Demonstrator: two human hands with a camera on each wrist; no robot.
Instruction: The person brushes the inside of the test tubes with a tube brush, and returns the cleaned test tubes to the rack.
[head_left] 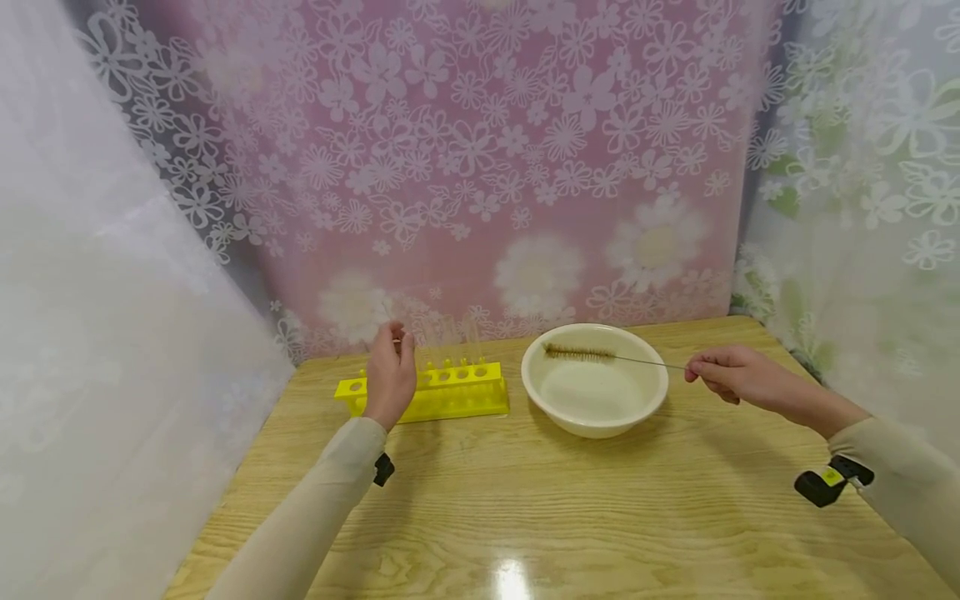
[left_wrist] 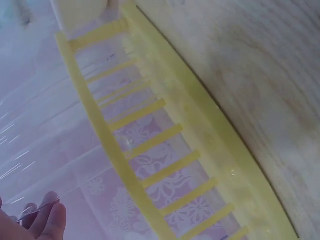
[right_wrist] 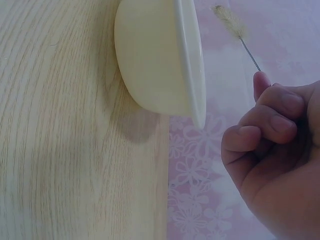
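My right hand (head_left: 738,377) pinches the wire handle of a test tube brush (head_left: 581,353). The brush's brown bristle head is over the cream basin (head_left: 531,379), pointing left; in the right wrist view the bristles (right_wrist: 229,21) stand out past my fingertips. At the yellow test tube rack (head_left: 491,390), my left hand (head_left: 392,375) is raised over the left part, its fingers around a clear test tube (head_left: 386,308) that shows only faintly. Several clear test tubes (head_left: 472,333) stand in the rack's holes to the right of that hand. The left wrist view shows the rack's side (left_wrist: 117,165) close up.
The wood-grain table (head_left: 480,492) carries the rack at the back left and the basin right of it. Behind hangs a pink flowered curtain (head_left: 465,167), with pale sheets (head_left: 97,333) at the sides. A dark wrist camera (head_left: 821,485) sits on the right sleeve.
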